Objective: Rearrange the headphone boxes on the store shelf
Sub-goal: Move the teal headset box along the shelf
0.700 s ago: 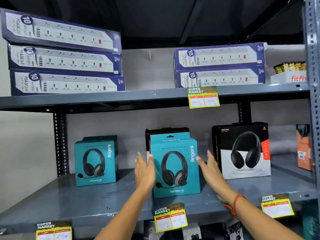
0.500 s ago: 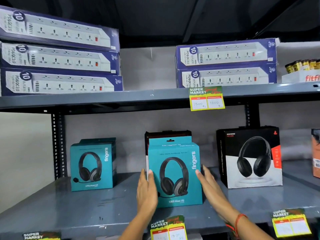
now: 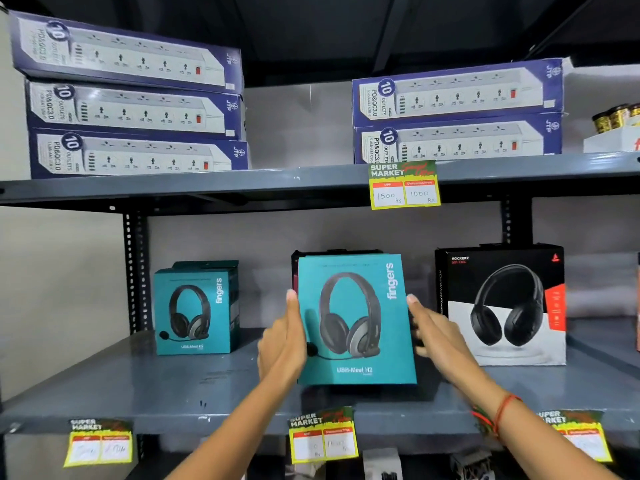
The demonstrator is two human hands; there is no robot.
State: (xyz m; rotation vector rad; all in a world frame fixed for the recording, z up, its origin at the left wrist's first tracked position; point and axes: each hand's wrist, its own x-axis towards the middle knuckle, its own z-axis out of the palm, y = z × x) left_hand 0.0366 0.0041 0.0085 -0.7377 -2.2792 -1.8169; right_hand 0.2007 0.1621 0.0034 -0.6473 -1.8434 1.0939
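A teal headphone box [image 3: 356,320] sits at the middle of the grey middle shelf [image 3: 180,386], held from both sides. My left hand [image 3: 282,341] presses its left edge and my right hand [image 3: 433,334] grips its right side. Right behind it stands a dark box [image 3: 311,254], mostly hidden. A second teal headphone box [image 3: 195,308] stands to the left. A black-and-white headphone box [image 3: 502,303] stands to the right.
The upper shelf [image 3: 242,185] carries two stacks of blue power-strip boxes [image 3: 131,109] [image 3: 457,112] and a small white tray of jars [image 3: 614,133]. Yellow price tags [image 3: 403,185] hang on the shelf edges. A perforated upright [image 3: 133,271] stands at the left.
Both hands have closed onto the sides of the middle teal box. The box now appears larger and nearer the shelf's front edge.
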